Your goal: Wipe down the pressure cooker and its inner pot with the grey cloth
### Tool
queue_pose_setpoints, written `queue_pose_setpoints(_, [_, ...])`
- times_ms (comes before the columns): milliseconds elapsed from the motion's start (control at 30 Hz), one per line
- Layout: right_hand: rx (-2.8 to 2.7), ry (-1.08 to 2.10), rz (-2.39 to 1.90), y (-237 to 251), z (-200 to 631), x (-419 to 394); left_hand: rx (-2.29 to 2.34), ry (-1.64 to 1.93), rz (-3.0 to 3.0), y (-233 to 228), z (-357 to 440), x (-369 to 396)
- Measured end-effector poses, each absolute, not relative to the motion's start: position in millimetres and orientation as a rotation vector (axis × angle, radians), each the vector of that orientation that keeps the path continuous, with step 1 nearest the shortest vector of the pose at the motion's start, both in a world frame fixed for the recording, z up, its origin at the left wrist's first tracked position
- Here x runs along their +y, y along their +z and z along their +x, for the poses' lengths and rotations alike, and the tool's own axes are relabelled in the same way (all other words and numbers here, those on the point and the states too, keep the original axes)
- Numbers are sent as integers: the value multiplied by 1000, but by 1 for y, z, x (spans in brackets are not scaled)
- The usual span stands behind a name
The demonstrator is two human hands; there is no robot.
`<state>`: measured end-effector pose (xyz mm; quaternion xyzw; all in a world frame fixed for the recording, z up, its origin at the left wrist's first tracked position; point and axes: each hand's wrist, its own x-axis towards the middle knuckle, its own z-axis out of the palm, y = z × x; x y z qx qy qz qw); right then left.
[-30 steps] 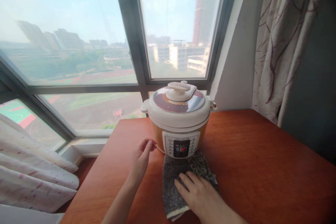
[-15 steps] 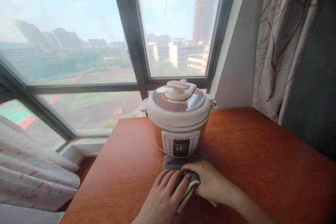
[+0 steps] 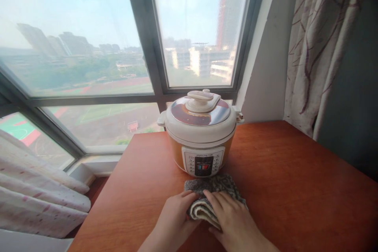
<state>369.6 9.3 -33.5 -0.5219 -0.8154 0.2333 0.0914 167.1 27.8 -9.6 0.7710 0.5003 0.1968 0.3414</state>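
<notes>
On wooden table (image 3: 130, 189), folded grey cloth (image 3: 203, 186) held at either side by left hand (image 3: 177, 210) and right hand (image 3: 233, 214); judged light, soft, not fragile; best gripped across fold (image 3: 203, 208).

- My left hand (image 3: 178, 214) has moved from beside the cooker (image 3: 202, 136) to grip the cloth's (image 3: 203, 207) left side.
- My right hand (image 3: 232, 214), flattened before, now curls around its right.
- I see its near end now folded over.
</notes>
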Motion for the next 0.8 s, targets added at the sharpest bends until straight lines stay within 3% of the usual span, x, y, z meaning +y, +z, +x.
queue_pose_setpoints(100, [-2403, 729, -1491, -32, 372, 6, 1289, 487, 2000, -7, 168, 30])
queue_pose_setpoints(300, [-2187, 1268, -1137, 10, 411, 26, 1273, 529, 1944, 10, 171, 32])
queue_pose_setpoints(500, [-1878, 1674, -1176, 26, 476, 49, 1109, 795, 1994, 32, 161, 40])
queue_pose_setpoints(633, [-1465, 1616, -1258, 56, 520, 58, 1084, 1174, 1925, 53, 142, 66])
queue_pose_setpoints(800, [-1127, 1248, -1303, 98, 552, 86, 1320, 1715, 1680, 79, 119, 116])
